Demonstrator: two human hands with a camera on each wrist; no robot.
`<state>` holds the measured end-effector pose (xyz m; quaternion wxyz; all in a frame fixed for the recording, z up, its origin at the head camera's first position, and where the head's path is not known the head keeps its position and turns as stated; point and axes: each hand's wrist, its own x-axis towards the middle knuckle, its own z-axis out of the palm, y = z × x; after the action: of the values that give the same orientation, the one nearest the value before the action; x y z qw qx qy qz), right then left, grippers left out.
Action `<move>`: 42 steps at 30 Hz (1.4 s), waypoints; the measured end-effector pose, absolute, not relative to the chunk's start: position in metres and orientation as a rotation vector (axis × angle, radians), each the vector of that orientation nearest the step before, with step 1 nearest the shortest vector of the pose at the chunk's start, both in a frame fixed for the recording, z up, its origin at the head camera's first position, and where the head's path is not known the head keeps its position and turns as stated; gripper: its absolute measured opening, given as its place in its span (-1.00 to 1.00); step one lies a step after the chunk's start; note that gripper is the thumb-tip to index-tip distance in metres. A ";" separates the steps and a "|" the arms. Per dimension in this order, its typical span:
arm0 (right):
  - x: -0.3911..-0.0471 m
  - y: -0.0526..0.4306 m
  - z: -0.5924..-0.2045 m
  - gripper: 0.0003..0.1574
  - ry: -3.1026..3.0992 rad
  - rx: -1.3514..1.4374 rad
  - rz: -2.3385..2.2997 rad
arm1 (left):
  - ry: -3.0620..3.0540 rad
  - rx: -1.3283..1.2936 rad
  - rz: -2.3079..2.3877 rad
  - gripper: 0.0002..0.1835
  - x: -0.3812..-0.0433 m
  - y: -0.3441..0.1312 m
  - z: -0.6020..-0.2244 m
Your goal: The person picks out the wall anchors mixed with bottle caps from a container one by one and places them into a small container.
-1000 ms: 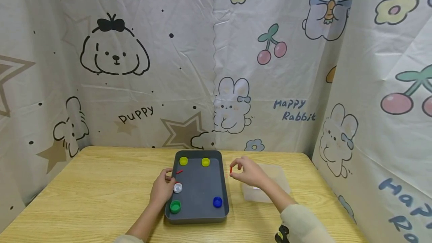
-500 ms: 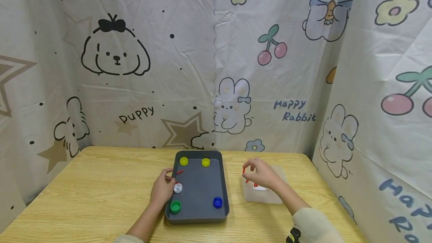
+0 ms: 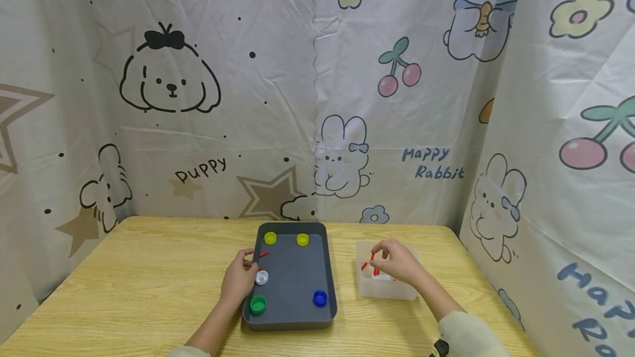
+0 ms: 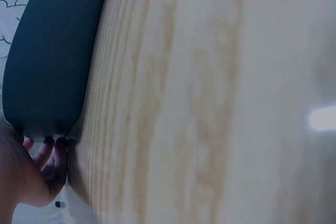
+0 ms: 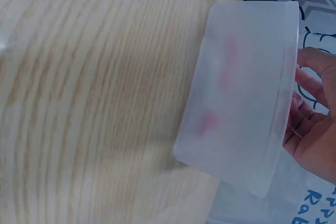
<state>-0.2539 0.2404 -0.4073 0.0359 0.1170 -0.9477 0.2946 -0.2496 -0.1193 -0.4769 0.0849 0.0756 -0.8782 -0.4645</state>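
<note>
On the grey tray's [image 3: 297,321] left rim, my left hand [image 3: 240,277] grips with fingers outside and thumb over the edge; the left wrist view has the hand [image 4: 44,166] against the tray's outer wall [image 4: 50,51]. Inside the tray lie a red stick [image 3: 264,254] and another red piece partly hidden by my thumb. Over the translucent box [image 3: 387,290], my right hand [image 3: 399,260] pinches a small red stick [image 3: 372,257] upright between thumb and forefinger. More red sticks [image 3: 364,266] lie in the box. In the right wrist view, the box wall [image 5: 241,93] hides my fingertips.
Two yellow caps [image 3: 270,238] sit at the tray's far end, a white cap [image 3: 262,277] and green cap [image 3: 258,305] along its left side, a blue cap [image 3: 319,298] at near right. A patterned cloth [image 3: 268,98] hangs behind the wooden table [image 3: 149,280].
My right hand has moved right, from beside the tray to over the translucent box, and lowered with the red stick. The left hand stays on the tray.
</note>
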 end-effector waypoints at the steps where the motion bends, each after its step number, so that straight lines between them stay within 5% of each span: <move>1: -0.254 0.241 -0.409 -0.69 -2.912 0.353 0.923 | -2.619 0.224 -1.383 -0.56 -0.250 -0.119 -0.477; 42: -0.264 0.240 -0.412 -0.69 -2.927 0.244 0.905 | -2.626 0.253 -1.407 -0.56 -0.249 -0.119 -0.475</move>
<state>-0.2639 0.2395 -0.4121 0.0342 0.0794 -0.9517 0.2945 -0.2486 -0.1192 -0.4749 0.0757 0.0844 -0.8757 -0.4693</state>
